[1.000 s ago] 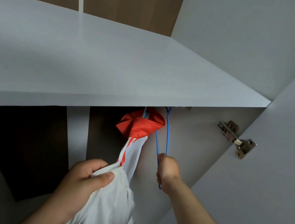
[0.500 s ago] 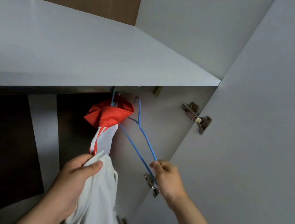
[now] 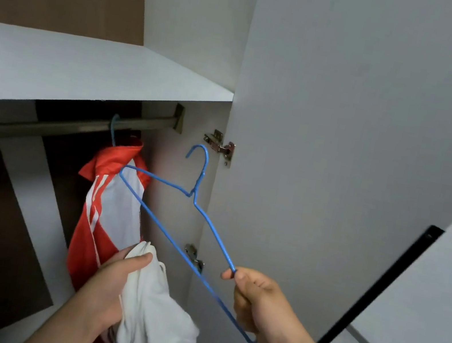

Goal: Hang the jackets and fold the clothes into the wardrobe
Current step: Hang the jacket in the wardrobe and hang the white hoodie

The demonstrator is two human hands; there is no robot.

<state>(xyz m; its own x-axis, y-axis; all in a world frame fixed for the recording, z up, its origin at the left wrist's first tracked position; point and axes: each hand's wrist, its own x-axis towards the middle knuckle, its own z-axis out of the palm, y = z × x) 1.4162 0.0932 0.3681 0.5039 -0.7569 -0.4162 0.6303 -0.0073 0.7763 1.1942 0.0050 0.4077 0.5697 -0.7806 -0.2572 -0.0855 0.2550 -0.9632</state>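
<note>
My right hand (image 3: 258, 307) grips one end of a blue wire hanger (image 3: 199, 194), held free in front of the open wardrobe with its hook up and off the rail. My left hand (image 3: 108, 283) grips a bunched white garment (image 3: 153, 319) with red stripes at its hem. Behind them a red and white jacket (image 3: 109, 211) hangs from the grey clothes rail (image 3: 60, 127) on another blue hanger, of which only the hook shows.
A grey shelf (image 3: 85, 71) runs above the rail. The open wardrobe door (image 3: 341, 161) stands at right with two metal hinges (image 3: 221, 148). A white upright divider (image 3: 27, 212) stands left of the hung jacket. A black bar (image 3: 372, 294) slants at far right.
My right hand has lifted the blue hanger off the rail and drawn it out toward me and to the right. The left hand keeps its hold on the white garment.
</note>
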